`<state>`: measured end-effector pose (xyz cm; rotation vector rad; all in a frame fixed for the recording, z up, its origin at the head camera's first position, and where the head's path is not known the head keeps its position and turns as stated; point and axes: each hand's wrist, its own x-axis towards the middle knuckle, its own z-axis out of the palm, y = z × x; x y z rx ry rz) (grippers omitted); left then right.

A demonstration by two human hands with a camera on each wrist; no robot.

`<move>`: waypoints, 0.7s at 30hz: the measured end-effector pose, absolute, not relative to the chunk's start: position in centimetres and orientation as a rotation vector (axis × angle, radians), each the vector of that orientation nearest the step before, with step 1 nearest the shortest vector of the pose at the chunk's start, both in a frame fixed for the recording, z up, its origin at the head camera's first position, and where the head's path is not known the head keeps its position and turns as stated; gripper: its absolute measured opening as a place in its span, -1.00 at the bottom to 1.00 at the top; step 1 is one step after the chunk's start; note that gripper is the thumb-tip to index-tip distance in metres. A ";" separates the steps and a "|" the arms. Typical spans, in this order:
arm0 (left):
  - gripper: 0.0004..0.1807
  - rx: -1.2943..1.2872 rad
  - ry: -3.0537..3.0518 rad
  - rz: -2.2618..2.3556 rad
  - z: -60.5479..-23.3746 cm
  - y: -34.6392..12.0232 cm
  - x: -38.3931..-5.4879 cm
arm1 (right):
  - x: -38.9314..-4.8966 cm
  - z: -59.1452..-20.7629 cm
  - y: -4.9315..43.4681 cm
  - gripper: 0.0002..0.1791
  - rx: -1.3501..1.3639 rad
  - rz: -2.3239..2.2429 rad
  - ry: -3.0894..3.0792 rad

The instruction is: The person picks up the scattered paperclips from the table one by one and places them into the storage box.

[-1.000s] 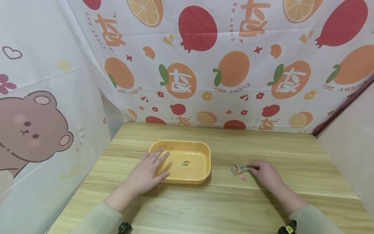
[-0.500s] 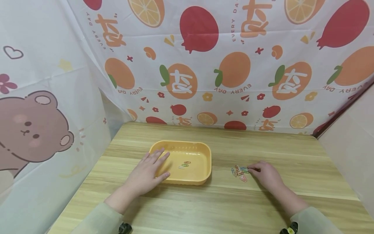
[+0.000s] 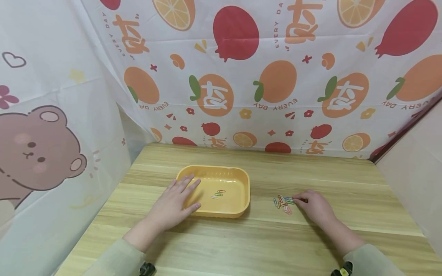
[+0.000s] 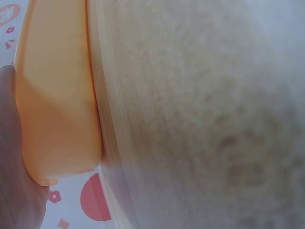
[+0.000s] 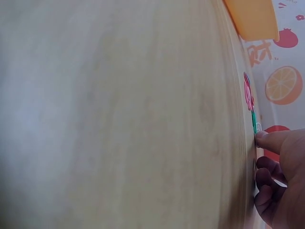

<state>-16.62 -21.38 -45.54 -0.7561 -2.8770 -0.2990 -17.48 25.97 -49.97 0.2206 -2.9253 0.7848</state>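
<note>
Toward the table's (image 3: pixel 224 245) far-left corner, head view: spread left hand (image 3: pixel 175 205) on yellow tray (image 3: pixel 221 215); nearer right edge, right hand (image 3: pixel 317 207) at piled paper clips (image 3: pixel 283 204). Left wrist view: touching tray rim. Right wrist view: pinching white paper clip (image 5: pixel 259 127).

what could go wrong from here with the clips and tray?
1. Clips in the paper clip pile overlap, and the right hand has its fingertips at the pile's edge; lifting one may drag or scatter its neighbours.
2. The left hand lies across the left rim of the yellow tray; pressing hard could tilt or slide it.
</note>
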 end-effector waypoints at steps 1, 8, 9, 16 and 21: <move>-0.17 -0.755 -2.877 -0.302 -45.6 -21.4 -16.6 | -17.5 -50.0 26.0 -0.88 0.217 0.788 -2.924; -0.16 -0.755 -2.874 -0.307 -45.7 -21.4 -16.7 | -17.5 -49.9 25.9 -0.87 0.210 0.797 -2.914; -0.16 -0.756 -2.872 -0.305 -45.7 -21.4 -16.7 | -17.5 -49.9 25.9 -0.87 0.204 0.796 -2.916; -0.17 -0.760 -2.873 -0.305 -45.7 -21.4 -16.7 | -17.5 -49.3 25.8 -0.86 0.213 0.807 -2.925; -0.17 -0.754 -2.877 -0.313 -45.6 -21.3 -16.7 | -17.6 -49.0 25.9 -0.85 0.220 0.826 -2.918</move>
